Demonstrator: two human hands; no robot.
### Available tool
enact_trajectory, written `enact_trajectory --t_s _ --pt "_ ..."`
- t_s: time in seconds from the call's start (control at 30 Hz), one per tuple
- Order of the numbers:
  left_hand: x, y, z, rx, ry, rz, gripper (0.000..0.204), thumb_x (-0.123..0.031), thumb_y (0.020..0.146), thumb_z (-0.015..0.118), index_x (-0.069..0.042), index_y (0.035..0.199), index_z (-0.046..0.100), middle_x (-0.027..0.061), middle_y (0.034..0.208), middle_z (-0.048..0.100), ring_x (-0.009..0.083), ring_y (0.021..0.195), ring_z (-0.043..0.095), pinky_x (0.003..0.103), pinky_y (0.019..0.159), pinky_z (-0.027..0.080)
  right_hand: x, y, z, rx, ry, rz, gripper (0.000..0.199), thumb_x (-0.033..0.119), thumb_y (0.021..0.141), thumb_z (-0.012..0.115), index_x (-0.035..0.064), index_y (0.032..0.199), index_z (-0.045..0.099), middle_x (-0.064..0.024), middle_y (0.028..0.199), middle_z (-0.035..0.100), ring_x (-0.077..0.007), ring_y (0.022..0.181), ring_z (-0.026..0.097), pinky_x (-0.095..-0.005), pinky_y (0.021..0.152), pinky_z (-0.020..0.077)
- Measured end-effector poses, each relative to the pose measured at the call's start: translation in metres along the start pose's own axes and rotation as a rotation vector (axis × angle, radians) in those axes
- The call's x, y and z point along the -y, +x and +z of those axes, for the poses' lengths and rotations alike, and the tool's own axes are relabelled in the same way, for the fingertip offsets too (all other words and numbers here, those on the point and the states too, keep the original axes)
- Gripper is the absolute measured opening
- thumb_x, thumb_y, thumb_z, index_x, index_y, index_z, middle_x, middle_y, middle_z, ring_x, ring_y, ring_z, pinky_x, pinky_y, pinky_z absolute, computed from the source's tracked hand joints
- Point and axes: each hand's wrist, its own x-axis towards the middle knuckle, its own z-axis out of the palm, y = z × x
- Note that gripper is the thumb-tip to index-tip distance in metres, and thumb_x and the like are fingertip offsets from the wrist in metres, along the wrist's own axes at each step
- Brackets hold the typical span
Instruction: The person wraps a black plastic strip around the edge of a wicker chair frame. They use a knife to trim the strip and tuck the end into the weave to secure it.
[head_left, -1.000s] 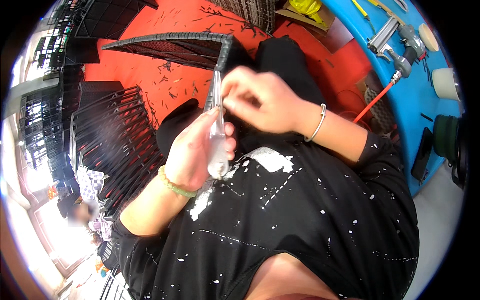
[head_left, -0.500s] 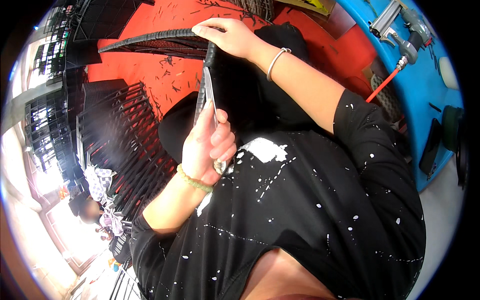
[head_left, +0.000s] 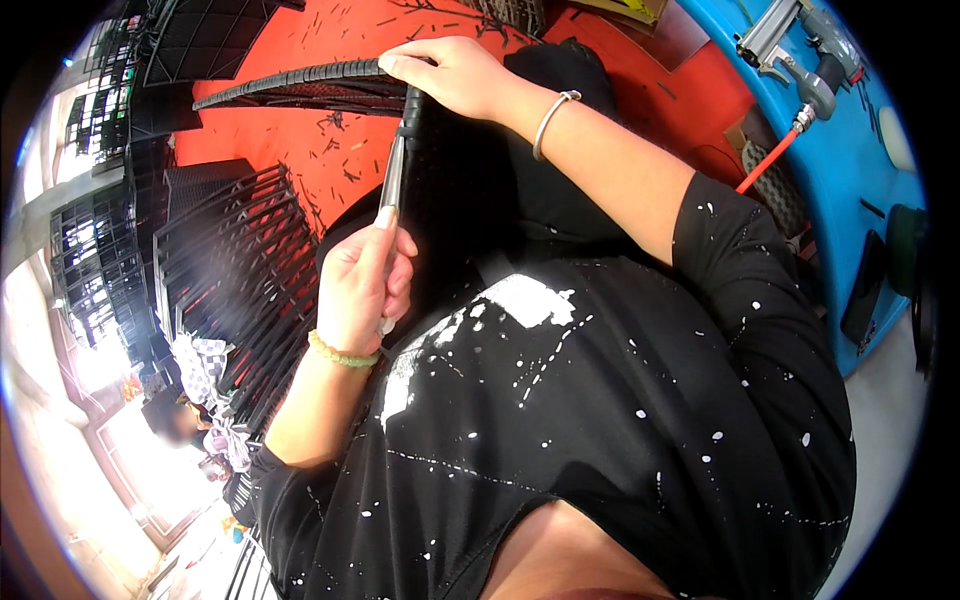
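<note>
Head view: the left hand (head_left: 365,285) is curled snugly around a slim metal tool (head_left: 393,185), the thumb laid along it and pointing up toward the work. The handle end is mostly covered by the fist. The tool's narrow end meets the wrapped upright of a black frame (head_left: 290,88), just below its corner; whether it is tucked under the wrapping is too small to tell.

The right hand (head_left: 460,78) is clasped over the top of that corner, thumb and fingers nearly together with the frame under them; the fingertips on the far side are hidden. The frame stands in front of the person's body, by the dark-clad legs, its top bar running off to the left.

A green bead bracelet (head_left: 340,352) circles the left wrist, a metal bangle (head_left: 552,122) the right. White splashes mark the black shirt (head_left: 600,420). Dark scraps lie about on the red floor (head_left: 290,35), and a stack of black slats (head_left: 235,270) stands to the left. On the blue table (head_left: 845,190) at the right rest a grey air tool (head_left: 830,80) with an orange-red hose (head_left: 768,172) and a flat black object (head_left: 865,285).
</note>
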Motion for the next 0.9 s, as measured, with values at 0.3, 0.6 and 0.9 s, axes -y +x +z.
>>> enact_trajectory --t_s 0.3,0.6,0.9 --pt "-0.002 0.002 -0.011 0.009 0.099 0.04 0.039 -0.032 0.106 0.044 -0.005 0.082 0.056 -0.0029 0.051 0.042 0.005 0.035 0.03 0.021 0.033 0.025 0.012 0.0 -0.006 0.069 -0.004 0.018 0.038 0.033 0.099 0.055 0.0039 0.12 0.067 -0.0107 0.106 0.071 -0.0216 0.102 0.066 -0.0328 0.092 0.048" --pt "0.0 -0.002 -0.009 0.066 -0.143 -0.098 0.038 -0.034 0.107 0.037 -0.008 0.085 0.054 -0.0048 0.049 0.036 0.0061 0.032 0.028 0.021 0.032 0.025 0.025 -0.003 -0.011 0.122 -0.019 0.094 0.037 0.029 0.1 0.055 0.0002 0.122 0.065 -0.0097 0.112 0.071 -0.0186 0.108 0.064 -0.0307 0.097 0.0471" --pt "0.006 0.001 -0.019 0.03 0.118 0.069 0.04 -0.033 0.107 0.04 -0.004 0.084 0.055 -0.0033 0.049 0.038 0.0055 0.033 0.028 0.021 0.032 0.024 0.025 -0.003 -0.007 0.138 -0.003 0.098 0.038 0.029 0.1 0.055 -0.0007 0.122 0.065 -0.0091 0.111 0.071 -0.0174 0.106 0.064 -0.0301 0.096 0.0471"
